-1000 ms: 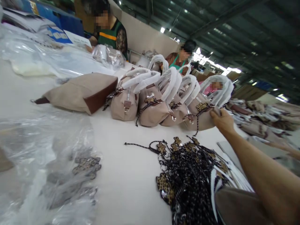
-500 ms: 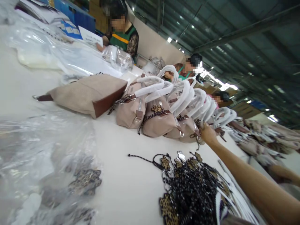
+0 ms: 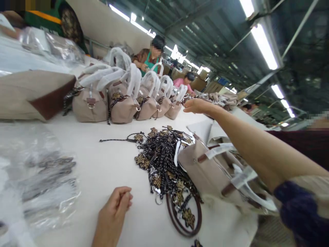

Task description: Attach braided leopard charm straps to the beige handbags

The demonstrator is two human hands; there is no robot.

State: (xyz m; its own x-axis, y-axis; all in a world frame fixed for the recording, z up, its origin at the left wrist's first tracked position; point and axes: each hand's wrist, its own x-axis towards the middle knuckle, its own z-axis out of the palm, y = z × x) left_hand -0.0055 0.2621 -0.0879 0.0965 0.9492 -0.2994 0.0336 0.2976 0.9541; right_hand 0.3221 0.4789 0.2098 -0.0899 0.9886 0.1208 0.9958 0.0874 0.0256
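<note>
My right hand (image 3: 196,105) reaches over the table with its fingers stretched out, just past the end of a row of beige handbags. Nearest to it is the last small handbag (image 3: 173,110), its handles wrapped in white. My left hand (image 3: 115,206) hovers low above the table, fingers curled in and thumb against them; nothing shows in it. Between my arms lies a heap of black braided cord charms (image 3: 164,154) with leopard-print tags. Against its right side, another handbag (image 3: 199,166) lies tipped under my right forearm, with brown and white-wrapped handles.
Clear plastic bags (image 3: 48,171) with more charms inside cover the left of the white table (image 3: 97,164). A larger beige bag (image 3: 31,91) lies on its side behind them. Co-workers are across the table, one in a green apron (image 3: 149,65). Another person's dark sleeve (image 3: 300,144) is at the right.
My view has swung to the right. My right hand has come away from the row of handbags, with its fingers now extended. My left hand and the tipped handbag have come into view.
</note>
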